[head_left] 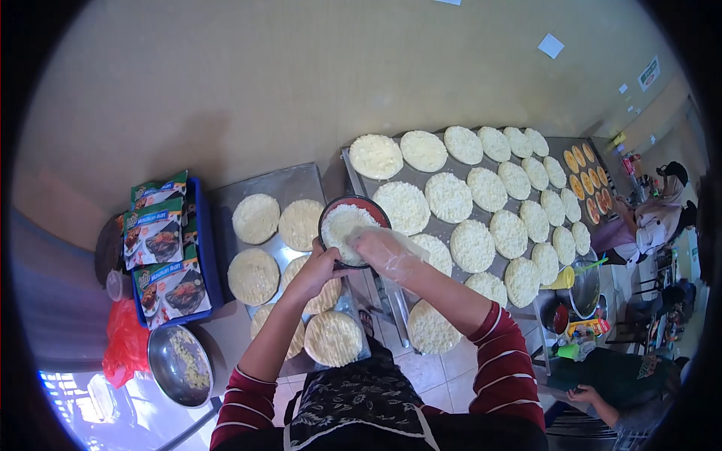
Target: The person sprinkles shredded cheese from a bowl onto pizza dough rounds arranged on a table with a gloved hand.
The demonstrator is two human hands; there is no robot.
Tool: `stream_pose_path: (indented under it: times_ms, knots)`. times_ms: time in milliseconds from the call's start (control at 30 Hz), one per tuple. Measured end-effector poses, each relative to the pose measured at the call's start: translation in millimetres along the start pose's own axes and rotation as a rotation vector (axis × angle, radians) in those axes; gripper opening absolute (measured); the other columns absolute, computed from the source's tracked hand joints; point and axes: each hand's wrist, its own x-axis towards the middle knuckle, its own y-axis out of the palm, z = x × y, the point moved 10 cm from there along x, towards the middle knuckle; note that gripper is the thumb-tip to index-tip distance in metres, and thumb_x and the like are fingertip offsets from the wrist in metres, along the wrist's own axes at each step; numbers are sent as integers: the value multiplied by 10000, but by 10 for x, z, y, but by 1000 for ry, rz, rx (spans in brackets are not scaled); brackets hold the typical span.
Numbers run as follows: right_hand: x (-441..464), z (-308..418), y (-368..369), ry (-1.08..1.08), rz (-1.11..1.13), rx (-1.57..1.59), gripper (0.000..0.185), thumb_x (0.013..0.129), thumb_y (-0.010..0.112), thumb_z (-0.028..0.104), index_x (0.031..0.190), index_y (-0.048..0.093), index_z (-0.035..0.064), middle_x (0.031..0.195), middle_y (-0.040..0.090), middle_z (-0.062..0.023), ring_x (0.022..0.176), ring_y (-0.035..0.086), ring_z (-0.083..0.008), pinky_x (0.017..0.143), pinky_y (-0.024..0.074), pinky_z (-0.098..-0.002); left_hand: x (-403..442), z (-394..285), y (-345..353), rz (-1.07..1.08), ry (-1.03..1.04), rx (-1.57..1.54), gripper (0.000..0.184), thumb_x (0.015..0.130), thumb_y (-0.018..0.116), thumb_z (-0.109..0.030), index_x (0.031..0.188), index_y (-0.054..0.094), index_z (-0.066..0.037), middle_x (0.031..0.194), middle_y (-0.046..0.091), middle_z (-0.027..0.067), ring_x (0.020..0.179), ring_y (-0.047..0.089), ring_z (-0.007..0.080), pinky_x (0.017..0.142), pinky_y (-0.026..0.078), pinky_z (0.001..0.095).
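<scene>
Plastic-gloved right hand (378, 249) half-curls, hold unclear, over white crumbs (344, 223); left hand (319, 270) clasps round bowl (378, 213).

You are facing green packets (153, 234) in a blue crate (216, 259), their fronts reading "Masakan Ikan"; the wall sign's (648, 74) lettering is appearing too small to read.

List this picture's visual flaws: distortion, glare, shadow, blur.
Head view: fisheye curvature with black corners; glare bleaching the shiny surface at lower left; soft shadow on the wall above the blue bin; plastic-covered right hand looks slightly smeared, whether from motion or plastic I cannot tell.
</scene>
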Motion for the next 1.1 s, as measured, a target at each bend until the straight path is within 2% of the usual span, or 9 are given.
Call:
stream_pose_path:
  times_ms: [167, 267, 367, 433, 533, 600, 733, 900, 1100]
  knots:
    - [163, -789, -314, 17, 29, 142, 224, 725, 599, 45, 944, 643, 38, 925, 633, -146, 865, 618, -272, 777, 497, -349, 405, -169, 449, 57, -26, -81, 578, 794, 381, 16, 1328, 162, -15, 1276, 394, 183, 1129, 489, 341, 898, 497, 501]
    - [166, -1376, -543, 349, 58, 893, 298, 799, 654, 137, 1078, 626, 36, 1061, 636, -84, 942, 594, -144, 812, 477, -270, 818, -223, 656, 55, -48, -125, 569, 791, 382, 14, 1331, 209, -34, 1279, 404, 173, 1125, 495, 335, 885, 508, 495]
    - [63, -1932, -639, 657, -71, 1336, 347, 826, 634, 146, 1131, 576, -9, 1082, 620, -83, 981, 581, -162, 850, 471, -268, 1185, -278, 792, -28, -72, -150, 551, 782, 379, 11, 1318, 257, -15, 1271, 416, 186, 1114, 505, 338, 883, 513, 479]
    - [43, -2425, -590, 658, -73, 1327, 412, 852, 612, 150, 1202, 502, -37, 1125, 592, -95, 1024, 562, -168, 902, 459, -266, 1461, -249, 804, -14, -60, -196, 546, 778, 381, -1, 1311, 265, 10, 1270, 417, 199, 1118, 503, 341, 888, 515, 465]
    - [62, -3287, -593, 329, -280, 774, 409, 866, 594, 208, 1207, 515, -4, 1113, 596, -99, 1003, 589, -171, 907, 449, -240, 1568, -332, 859, 42, -19, -212, 525, 781, 381, -17, 1291, 281, 63, 1278, 417, 207, 1126, 497, 346, 915, 498, 459]
    - [-63, -3831, -411, 577, -428, 1342, 451, 869, 595, 242, 1221, 491, -20, 1105, 594, -86, 953, 599, -179, 871, 471, -255, 1543, -399, 853, 78, 12, -222, 514, 783, 378, -18, 1281, 292, 77, 1281, 417, 207, 1131, 493, 346, 923, 491, 460]
    - [-39, -4340, -276, 777, -427, 1391, 437, 845, 614, 137, 1191, 478, -93, 1040, 606, -123, 933, 595, -170, 824, 483, -273, 1387, -370, 653, 38, 12, -237, 512, 792, 368, -31, 1280, 290, 101, 1277, 426, 213, 1146, 483, 343, 955, 467, 445]
    - [348, -4621, -318, 782, -270, 383, 219, 803, 623, 208, 901, 681, 21, 804, 666, -136, 746, 630, -251, 711, 479, -352, 1048, -379, 409, -33, 31, -226, 535, 792, 370, -49, 1285, 263, 129, 1262, 428, 246, 1133, 493, 356, 965, 459, 432]
    - [749, -4406, -257, 569, -160, 121, 221, 819, 588, 233, 892, 684, 47, 856, 653, -186, 808, 629, -321, 733, 485, -379, 800, -376, 165, -77, 50, -229, 505, 803, 366, -45, 1257, 281, 159, 1247, 442, 264, 1097, 520, 374, 954, 471, 417]
